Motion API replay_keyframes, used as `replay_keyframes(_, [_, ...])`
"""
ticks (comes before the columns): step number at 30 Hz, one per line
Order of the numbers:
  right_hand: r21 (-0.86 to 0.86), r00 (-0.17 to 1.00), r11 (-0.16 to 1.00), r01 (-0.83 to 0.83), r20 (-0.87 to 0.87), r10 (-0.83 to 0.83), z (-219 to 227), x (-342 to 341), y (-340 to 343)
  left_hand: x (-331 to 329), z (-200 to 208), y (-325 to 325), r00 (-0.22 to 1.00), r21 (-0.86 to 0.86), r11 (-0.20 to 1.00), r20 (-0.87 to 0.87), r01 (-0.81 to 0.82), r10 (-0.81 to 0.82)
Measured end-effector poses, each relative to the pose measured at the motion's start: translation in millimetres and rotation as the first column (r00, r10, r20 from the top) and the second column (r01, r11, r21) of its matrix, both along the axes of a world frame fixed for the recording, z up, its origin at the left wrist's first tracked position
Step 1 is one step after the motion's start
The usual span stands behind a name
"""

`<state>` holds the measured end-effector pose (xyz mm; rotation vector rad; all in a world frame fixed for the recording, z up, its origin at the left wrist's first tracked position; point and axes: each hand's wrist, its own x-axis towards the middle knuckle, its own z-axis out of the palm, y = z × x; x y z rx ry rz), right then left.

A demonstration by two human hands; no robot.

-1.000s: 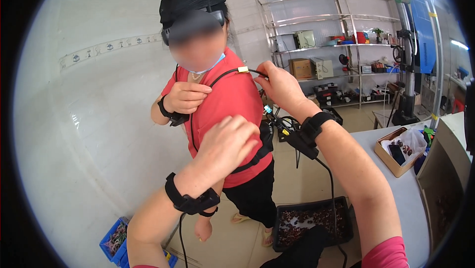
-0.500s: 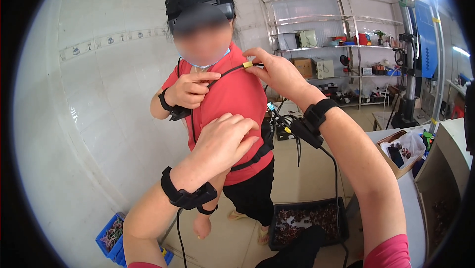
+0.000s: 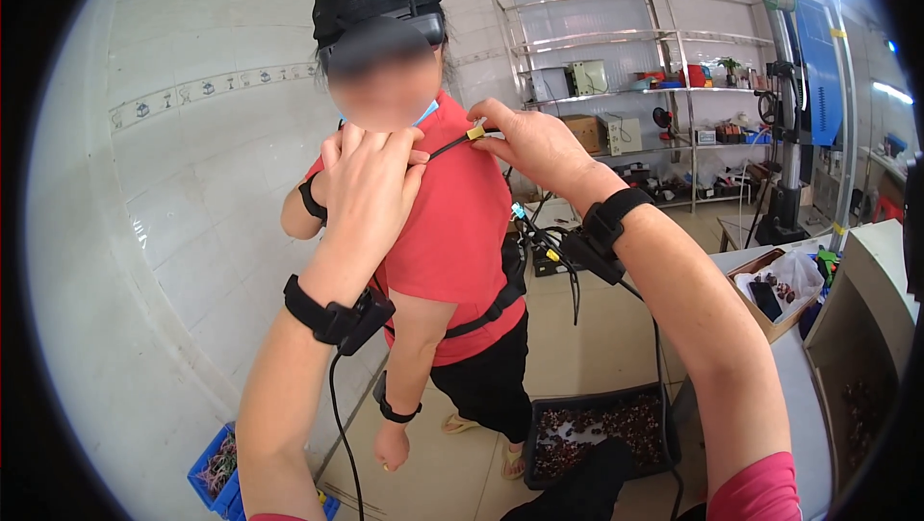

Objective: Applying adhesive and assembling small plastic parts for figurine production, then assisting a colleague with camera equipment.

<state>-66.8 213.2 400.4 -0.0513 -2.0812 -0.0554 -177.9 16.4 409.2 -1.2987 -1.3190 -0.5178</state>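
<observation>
Hands reach forward: right hand [image 3: 534, 144] pinches black cable [image 3: 450, 145], left hand [image 3: 371, 184] rests open on red shirt [image 3: 462, 232].

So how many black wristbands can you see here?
4: one on the left hand wrist, one on the right hand wrist, two on the other person's wrists. None seem hidden.

A brown cardboard box [image 3: 581, 125] is seen on the far metal shelving [image 3: 616, 98], with a pale boxy package [image 3: 618, 130] just right of it. A small yellow label [image 3: 475, 133] is wrapped on the black cable [image 3: 445, 147] near the middle.
</observation>
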Motion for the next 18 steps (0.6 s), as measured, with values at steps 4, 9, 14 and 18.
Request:
replay_keyframes(4, [0.018,0.998,0.999,0.051,0.037,-0.052,1,-1,2,-9,1,5,0.999,-0.074,0.997,-0.053,-0.012,0.008])
replay_keyframes(9, [0.087,0.999,0.995,0.047,0.004,-0.047,3,0,5,-6,0,6,0.998,-0.095,0.995,-0.062,-0.023,0.017])
replay_keyframes(14, [0.11,1.0,0.994,-0.003,-0.027,0.006,5,0,7,-6,1,16,0.998,-0.072,0.997,-0.055,0.003,-0.007])
replay_keyframes(18, [0.155,0.999,0.988,-0.003,-0.053,0.011,7,-1,7,-10,0,18,0.998,-0.055,0.998,-0.057,0.027,-0.03])
